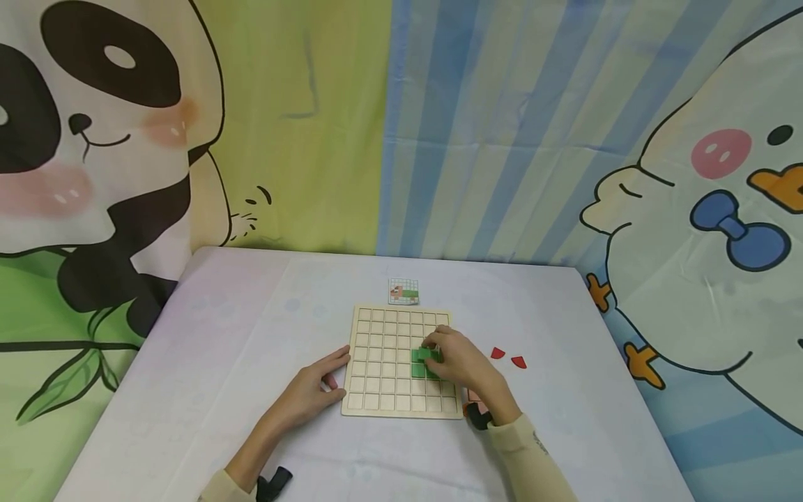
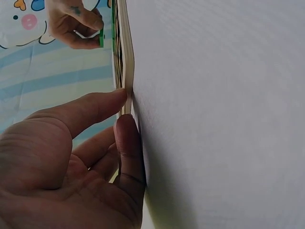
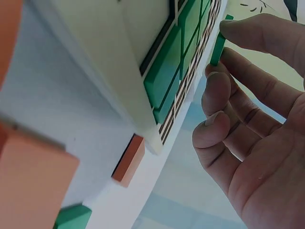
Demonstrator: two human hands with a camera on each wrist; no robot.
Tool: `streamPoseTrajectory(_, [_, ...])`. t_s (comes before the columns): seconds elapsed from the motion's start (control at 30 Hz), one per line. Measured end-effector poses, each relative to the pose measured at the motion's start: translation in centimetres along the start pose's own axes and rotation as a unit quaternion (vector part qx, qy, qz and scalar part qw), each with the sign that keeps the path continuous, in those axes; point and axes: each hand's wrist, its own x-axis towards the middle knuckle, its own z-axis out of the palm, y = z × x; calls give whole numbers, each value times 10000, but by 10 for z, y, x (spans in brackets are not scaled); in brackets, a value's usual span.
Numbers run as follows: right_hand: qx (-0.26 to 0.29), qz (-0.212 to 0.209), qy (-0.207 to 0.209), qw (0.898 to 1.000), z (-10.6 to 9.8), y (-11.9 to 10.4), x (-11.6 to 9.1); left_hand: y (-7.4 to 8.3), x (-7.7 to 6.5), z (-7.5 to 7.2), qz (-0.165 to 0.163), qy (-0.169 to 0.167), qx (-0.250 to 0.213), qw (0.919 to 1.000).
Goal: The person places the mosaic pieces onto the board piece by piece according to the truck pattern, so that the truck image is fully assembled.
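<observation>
1. Right hand [image 1: 462,357] pinches a green piece [image 3: 219,46] over the right half of the board [image 1: 379,362].
2. Seen edge-on, it lies roughly parallel to the board; its long axis I cannot tell.
3. Left hand [image 1: 311,383], spread, touches the board's left edge.

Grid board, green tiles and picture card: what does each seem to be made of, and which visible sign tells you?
Grid board: probably matte wood, given its pale tan, dull surface.
Green tiles: smooth, soft sheen, even colour; plastic or painted wood, cannot tell which.
Picture card: likely paper or thin card, looking flat and printed; finish too small to judge.
</observation>
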Motion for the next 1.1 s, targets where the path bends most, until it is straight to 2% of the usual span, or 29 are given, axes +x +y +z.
streamPoseTrajectory(0.7, [-241, -351, -264, 9987, 9, -15, 16, 1, -1, 0, 16, -3, -6, 10000])
streamPoseTrajectory(1.1, [-254, -299, -394, 9985, 16, -21, 20, 1, -1, 0, 1, -5, -23, 10000])
